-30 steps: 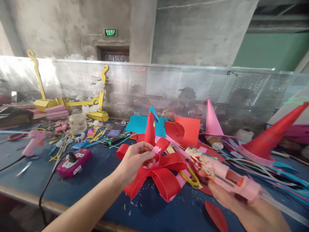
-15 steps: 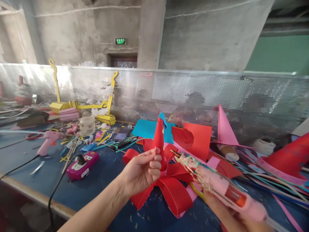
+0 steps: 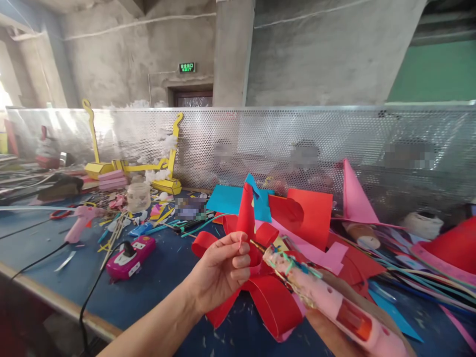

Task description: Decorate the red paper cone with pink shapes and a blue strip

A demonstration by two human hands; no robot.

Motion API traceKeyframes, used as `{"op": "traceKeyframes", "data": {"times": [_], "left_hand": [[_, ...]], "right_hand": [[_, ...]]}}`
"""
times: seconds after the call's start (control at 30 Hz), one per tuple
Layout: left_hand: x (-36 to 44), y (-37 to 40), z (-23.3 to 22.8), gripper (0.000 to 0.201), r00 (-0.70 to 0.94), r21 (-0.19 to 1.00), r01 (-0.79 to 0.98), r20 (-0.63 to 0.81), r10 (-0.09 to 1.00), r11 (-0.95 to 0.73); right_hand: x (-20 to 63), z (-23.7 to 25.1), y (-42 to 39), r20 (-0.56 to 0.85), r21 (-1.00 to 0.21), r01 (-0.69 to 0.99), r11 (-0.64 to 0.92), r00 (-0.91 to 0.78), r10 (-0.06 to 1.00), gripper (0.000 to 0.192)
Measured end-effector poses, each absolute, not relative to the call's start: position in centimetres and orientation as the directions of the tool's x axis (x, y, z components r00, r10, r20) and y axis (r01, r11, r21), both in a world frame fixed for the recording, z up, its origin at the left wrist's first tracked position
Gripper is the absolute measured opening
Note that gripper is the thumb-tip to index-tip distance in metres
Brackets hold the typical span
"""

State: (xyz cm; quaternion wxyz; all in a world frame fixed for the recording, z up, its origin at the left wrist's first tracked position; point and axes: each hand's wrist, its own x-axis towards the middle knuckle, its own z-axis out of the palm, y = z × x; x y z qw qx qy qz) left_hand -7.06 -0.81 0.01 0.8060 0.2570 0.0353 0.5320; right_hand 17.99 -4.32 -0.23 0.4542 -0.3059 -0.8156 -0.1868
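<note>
My left hand (image 3: 223, 267) pinches a small pink strip (image 3: 241, 240) between thumb and forefinger, the other fingers curled. Held in my right hand (image 3: 327, 322) is a pink hot glue gun (image 3: 316, 287), its body crusted with glue and bits of colour. Its metal nozzle points left, close to the strip; whether they touch I cannot tell. Behind my left hand stands a red paper shape (image 3: 273, 302) with looped petals and an upright red cone (image 3: 245, 210), which has a blue tip. My left hand hides part of it.
A purple power strip (image 3: 130, 258) and a second pink glue gun (image 3: 80, 223) lie on the left, with cords. Beyond are scraps, a clear jar (image 3: 139, 198) and yellow models (image 3: 169, 186). Red sheets (image 3: 316, 218), a pink cone (image 3: 355, 193) and coloured strips lie right. Perforated metal (image 3: 278, 129) bounds the back.
The glue gun's nozzle has come left and slightly down, nearer the pink strip in my left hand. The camera view has shifted a little; the pinch stays closed.
</note>
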Motion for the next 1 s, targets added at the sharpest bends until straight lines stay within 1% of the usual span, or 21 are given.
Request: {"op": "traceKeyframes", "data": {"times": [0.07, 0.13, 0.2, 0.27, 0.37, 0.53, 0.63, 0.77, 0.87, 1.0], "left_hand": [[-6.8, -0.6, -0.2, 0.011, 0.281, 0.61, -0.785, 0.195, 0.94, 0.108], [-6.7, -0.5, -0.5, 0.01, 0.149, 0.742, -0.669, 0.19, 0.97, -0.043], [-6.6, -0.5, -0.5, 0.011, 0.05, 0.828, -0.541, 0.21, 0.976, -0.15], [-6.7, -0.7, -0.4, 0.013, -0.028, 0.872, -0.434, 0.238, 0.971, -0.227], [-6.8, -0.9, 0.0, 0.016, -0.09, 0.9, -0.341, 0.257, 0.962, -0.272], [-6.7, -1.0, 0.1, 0.015, -0.085, 0.92, -0.292, 0.247, 0.965, -0.261], [-6.6, -1.0, 0.1, 0.014, -0.087, 0.922, -0.288, 0.245, 0.966, -0.259], [-6.6, -1.1, 0.2, 0.013, -0.094, 0.923, -0.282, 0.245, 0.965, -0.262], [-6.5, -1.3, 0.3, 0.014, -0.089, 0.926, -0.271, 0.246, 0.965, -0.261], [-6.5, -1.5, 0.4, 0.013, -0.08, 0.928, -0.269, 0.244, 0.966, -0.257]], "right_hand": [[18.2, -0.2, -4.2, 0.855, 0.018, 0.681, 0.732, -0.39, 0.342, 0.019], [18.1, -0.1, -4.1, 0.845, -0.002, 0.703, 0.712, -0.379, 0.377, 0.019], [17.6, -0.1, -4.1, 0.832, -0.026, 0.726, 0.688, -0.366, 0.418, 0.021], [17.1, -0.2, -4.2, 0.82, -0.049, 0.744, 0.667, -0.351, 0.452, 0.023], [16.6, -0.6, -4.2, 0.808, -0.097, 0.742, 0.663, -0.33, 0.487, 0.021], [16.7, -1.8, -3.9, 0.802, -0.165, 0.702, 0.693, -0.313, 0.509, 0.024], [16.7, -2.3, -3.6, 0.808, -0.142, 0.746, 0.651, -0.292, 0.512, 0.02], [16.9, -2.6, -3.5, 0.818, -0.099, 0.797, 0.596, -0.277, 0.505, 0.026], [17.1, -2.9, -3.3, 0.825, -0.086, 0.806, 0.586, -0.272, 0.495, 0.03], [17.1, -2.8, -3.3, 0.825, -0.066, 0.804, 0.591, -0.289, 0.485, 0.027]]}}
